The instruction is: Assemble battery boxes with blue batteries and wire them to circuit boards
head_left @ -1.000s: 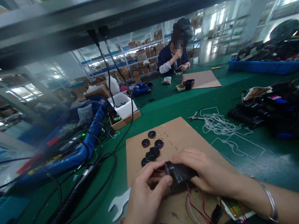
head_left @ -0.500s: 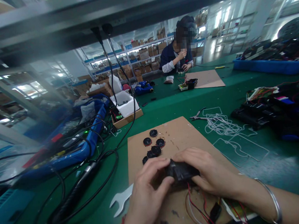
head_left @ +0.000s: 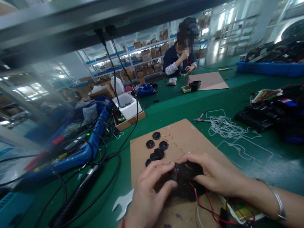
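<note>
The black plastic housing [head_left: 187, 171] sits cupped between both hands, held low over the cardboard sheet [head_left: 183, 136], with its red wires [head_left: 210, 206] trailing down toward the near edge. The left hand [head_left: 151, 190] wraps it from the near side, fingers curled over and thumb pressed in, while the right hand [head_left: 211, 174] closes over the far side with its fingers spread across the top. This firm, two-sided grip looks steady, and the wires run clear of the fingers, which suits careful handling. Six round black discs [head_left: 156, 149] lie in a loose cluster just beyond the hands. An open-end wrench [head_left: 122, 204] lies at the sheet's left edge, and cutting pliers [head_left: 200, 118] rest beside tangled white wire [head_left: 226, 127] on the green table [head_left: 257, 169].
</note>
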The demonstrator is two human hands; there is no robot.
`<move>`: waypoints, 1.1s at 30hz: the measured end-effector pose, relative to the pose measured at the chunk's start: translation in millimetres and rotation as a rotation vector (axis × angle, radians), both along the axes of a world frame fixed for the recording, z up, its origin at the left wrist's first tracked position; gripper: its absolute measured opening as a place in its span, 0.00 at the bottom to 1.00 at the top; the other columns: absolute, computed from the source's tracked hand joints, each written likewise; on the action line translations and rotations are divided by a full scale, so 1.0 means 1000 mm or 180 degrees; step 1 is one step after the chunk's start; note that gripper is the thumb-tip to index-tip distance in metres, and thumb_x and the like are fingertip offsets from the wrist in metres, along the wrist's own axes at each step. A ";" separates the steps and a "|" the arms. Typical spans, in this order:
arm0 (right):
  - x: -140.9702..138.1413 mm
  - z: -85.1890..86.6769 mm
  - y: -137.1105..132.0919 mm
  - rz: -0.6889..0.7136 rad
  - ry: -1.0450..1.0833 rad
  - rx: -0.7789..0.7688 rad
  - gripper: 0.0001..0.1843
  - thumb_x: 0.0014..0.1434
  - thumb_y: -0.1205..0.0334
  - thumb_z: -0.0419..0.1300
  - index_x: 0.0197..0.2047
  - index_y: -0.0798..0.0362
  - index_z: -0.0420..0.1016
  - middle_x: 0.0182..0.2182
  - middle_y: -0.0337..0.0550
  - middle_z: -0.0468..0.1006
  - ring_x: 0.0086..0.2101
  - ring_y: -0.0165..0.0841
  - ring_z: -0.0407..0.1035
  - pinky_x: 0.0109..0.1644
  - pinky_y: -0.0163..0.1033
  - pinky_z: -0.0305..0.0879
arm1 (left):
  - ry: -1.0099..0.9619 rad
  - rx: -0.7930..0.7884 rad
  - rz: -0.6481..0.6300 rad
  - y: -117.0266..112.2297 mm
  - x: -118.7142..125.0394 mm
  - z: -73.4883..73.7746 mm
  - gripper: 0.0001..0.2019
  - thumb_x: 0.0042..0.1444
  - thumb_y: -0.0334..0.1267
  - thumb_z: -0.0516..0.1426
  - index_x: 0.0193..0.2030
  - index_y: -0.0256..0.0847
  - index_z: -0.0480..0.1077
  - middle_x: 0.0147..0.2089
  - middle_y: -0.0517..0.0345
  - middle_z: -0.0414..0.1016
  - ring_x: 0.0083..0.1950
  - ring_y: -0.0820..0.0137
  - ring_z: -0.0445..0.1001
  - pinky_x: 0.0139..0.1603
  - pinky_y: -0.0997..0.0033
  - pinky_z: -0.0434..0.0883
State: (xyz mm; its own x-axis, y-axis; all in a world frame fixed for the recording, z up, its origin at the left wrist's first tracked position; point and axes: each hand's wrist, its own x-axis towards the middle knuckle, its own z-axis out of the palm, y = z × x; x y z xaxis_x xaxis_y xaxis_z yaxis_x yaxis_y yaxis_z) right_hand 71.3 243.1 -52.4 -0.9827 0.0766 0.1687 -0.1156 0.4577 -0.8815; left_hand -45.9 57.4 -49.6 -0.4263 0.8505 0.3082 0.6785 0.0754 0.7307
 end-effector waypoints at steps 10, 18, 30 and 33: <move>-0.006 -0.002 0.003 0.0224 -0.0344 -0.0846 0.09 0.54 0.71 0.59 0.40 0.55 0.72 0.36 0.41 0.77 0.38 0.32 0.70 0.44 0.39 0.65 | 0.0485 0.0015 -0.0286 -0.003 -0.002 0.002 0.19 0.55 0.24 0.55 0.52 0.47 0.67 0.54 0.53 0.68 0.56 0.68 0.69 0.56 0.66 0.69; -0.004 -0.002 0.002 0.0310 -0.0389 -0.0767 0.12 0.52 0.73 0.57 0.41 0.55 0.72 0.38 0.43 0.77 0.41 0.34 0.70 0.47 0.42 0.64 | 0.0408 -0.0253 -0.0355 -0.004 -0.004 0.006 0.18 0.56 0.30 0.58 0.54 0.48 0.67 0.50 0.55 0.72 0.51 0.68 0.72 0.51 0.68 0.72; -0.006 -0.003 0.004 0.0404 -0.0480 -0.1178 0.10 0.55 0.64 0.59 0.41 0.55 0.72 0.38 0.45 0.77 0.41 0.35 0.71 0.47 0.42 0.65 | -0.0019 0.0060 -0.0198 -0.004 0.005 -0.003 0.25 0.55 0.25 0.54 0.58 0.49 0.58 0.63 0.54 0.58 0.63 0.66 0.60 0.61 0.63 0.65; -0.006 0.000 0.003 0.0355 -0.0537 -0.1057 0.10 0.52 0.67 0.59 0.40 0.55 0.73 0.38 0.45 0.77 0.40 0.36 0.70 0.47 0.42 0.65 | -0.0385 -0.0218 0.0192 -0.002 0.005 0.000 0.22 0.56 0.35 0.58 0.57 0.49 0.59 0.58 0.54 0.65 0.56 0.66 0.69 0.55 0.63 0.71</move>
State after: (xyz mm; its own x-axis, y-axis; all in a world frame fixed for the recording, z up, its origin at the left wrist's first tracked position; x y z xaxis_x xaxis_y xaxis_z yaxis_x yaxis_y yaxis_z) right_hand 65.5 246.0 -52.4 -0.9999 -0.0090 -0.0122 0.0108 0.1370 -0.9905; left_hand -41.0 54.9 -49.2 -0.5078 0.8395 0.1934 0.5786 0.1660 0.7986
